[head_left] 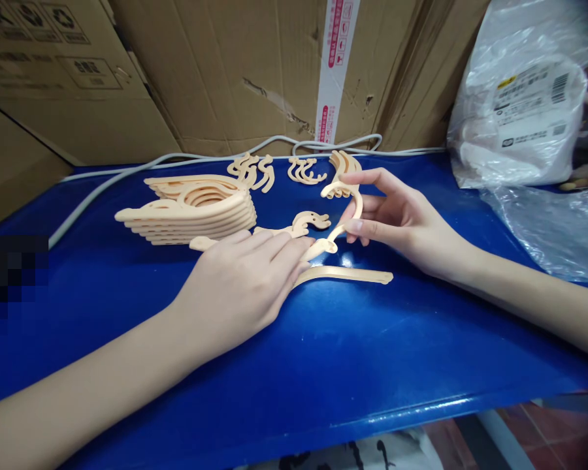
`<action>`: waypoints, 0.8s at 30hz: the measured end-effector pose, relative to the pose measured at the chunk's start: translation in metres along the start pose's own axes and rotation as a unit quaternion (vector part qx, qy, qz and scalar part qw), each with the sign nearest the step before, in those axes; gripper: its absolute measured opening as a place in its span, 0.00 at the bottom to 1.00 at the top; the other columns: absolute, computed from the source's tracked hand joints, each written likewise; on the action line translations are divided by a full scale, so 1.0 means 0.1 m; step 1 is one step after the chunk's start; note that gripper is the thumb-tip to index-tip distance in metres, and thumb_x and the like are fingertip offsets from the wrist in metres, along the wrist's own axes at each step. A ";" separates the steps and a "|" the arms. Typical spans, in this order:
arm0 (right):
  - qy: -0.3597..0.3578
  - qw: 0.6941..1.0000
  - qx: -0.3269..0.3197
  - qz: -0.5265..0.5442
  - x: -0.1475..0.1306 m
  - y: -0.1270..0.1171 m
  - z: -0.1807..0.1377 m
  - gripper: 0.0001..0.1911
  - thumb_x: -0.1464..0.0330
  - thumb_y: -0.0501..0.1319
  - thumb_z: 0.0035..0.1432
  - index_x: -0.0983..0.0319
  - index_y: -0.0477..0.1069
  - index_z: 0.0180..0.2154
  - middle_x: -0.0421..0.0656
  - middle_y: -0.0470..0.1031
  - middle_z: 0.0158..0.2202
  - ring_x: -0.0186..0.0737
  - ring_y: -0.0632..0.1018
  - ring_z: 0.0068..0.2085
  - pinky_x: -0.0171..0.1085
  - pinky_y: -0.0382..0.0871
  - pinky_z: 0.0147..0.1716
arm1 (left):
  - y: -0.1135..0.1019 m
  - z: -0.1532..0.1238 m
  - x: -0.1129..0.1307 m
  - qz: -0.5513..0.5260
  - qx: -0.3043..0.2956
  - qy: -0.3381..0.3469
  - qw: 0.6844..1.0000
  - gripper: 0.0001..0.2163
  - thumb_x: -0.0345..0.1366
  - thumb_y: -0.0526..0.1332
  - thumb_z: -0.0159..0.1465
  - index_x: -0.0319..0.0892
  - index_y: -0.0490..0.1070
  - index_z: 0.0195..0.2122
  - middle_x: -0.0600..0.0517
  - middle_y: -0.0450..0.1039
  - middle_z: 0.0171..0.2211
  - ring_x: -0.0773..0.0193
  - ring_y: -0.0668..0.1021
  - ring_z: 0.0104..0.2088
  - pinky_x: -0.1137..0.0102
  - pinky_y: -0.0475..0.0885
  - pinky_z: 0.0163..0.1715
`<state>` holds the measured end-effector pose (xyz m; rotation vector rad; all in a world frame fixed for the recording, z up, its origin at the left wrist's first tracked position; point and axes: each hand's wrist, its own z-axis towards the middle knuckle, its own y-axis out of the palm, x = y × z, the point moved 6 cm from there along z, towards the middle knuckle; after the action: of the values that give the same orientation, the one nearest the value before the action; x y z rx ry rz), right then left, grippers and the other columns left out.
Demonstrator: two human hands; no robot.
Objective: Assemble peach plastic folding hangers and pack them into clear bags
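My left hand [245, 274] is closed over a beige plastic clothes hanger [347, 274] on the blue table, hiding its middle. One arm of the hanger sticks out on each side of the hand. A curved beige hook [359, 203] is pinched between the thumb and fingers of my right hand [392, 215]. The hook's lower end meets the hanger's neck [326, 247]; whether it is locked in I cannot tell. Just behind my left hand lies a small beige piece with curved ends [311, 220].
A stack of beige hangers [186, 212] stands at the left. Loose hooks [249, 171] and more curved pieces [306, 171] lie farther back. A grey cable [166, 158] runs along cardboard boxes [235, 78]. Clear plastic packaging [519, 124] sits at the right on the blue table [347, 365].
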<state>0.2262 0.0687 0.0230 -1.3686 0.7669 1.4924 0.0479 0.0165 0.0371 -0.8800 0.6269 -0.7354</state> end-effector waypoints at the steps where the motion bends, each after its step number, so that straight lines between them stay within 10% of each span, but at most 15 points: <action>1: -0.002 1.000 -0.001 0.006 -0.01 0.01 0.00 0.24 0.68 0.70 0.58 0.55 0.65 0.53 0.35 0.76 0.32 0.39 0.80 0.35 0.41 0.77 0.36 | -0.02 0.01 -0.01 -0.006 0.002 -0.009 1.000 0.14 0.33 0.52 0.74 0.34 0.75 0.51 0.42 0.82 0.49 0.50 0.83 0.44 0.60 0.75 0.40; 10: -0.028 0.991 -0.026 -0.126 0.01 0.05 -0.02 0.31 0.61 0.71 0.58 0.58 0.67 0.61 0.44 0.81 0.44 0.45 0.80 0.45 0.46 0.75 0.46 | -0.05 -0.04 -0.15 -0.177 -0.056 -0.143 0.972 0.13 0.36 0.54 0.73 0.44 0.70 0.55 0.53 0.81 0.44 0.60 0.83 0.39 0.69 0.73 0.32; 14: -0.127 0.944 -0.051 -0.301 -0.08 0.09 -0.05 0.15 0.57 0.67 0.63 0.58 0.79 0.46 0.46 0.79 0.48 0.47 0.78 0.49 0.46 0.71 0.49 | 0.06 -0.06 -0.30 -0.339 -0.084 -0.261 0.900 0.09 0.39 0.59 0.70 0.46 0.72 0.49 0.56 0.79 0.35 0.67 0.79 0.29 0.75 0.72 0.25; 24: -0.263 0.800 -0.141 -0.520 -0.14 0.33 -0.21 0.14 0.65 0.56 0.72 0.63 0.78 0.41 0.48 0.77 0.42 0.43 0.73 0.38 0.42 0.63 0.38 | 0.32 -0.09 -0.30 -0.605 -0.150 -0.381 0.683 0.07 0.40 0.61 0.67 0.43 0.73 0.36 0.55 0.73 0.23 0.64 0.79 0.23 0.77 0.75 0.13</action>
<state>0.2034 0.0343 0.0283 -1.1506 -0.5562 0.9697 0.0333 0.0493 0.0110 -1.7958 -0.7635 -1.3091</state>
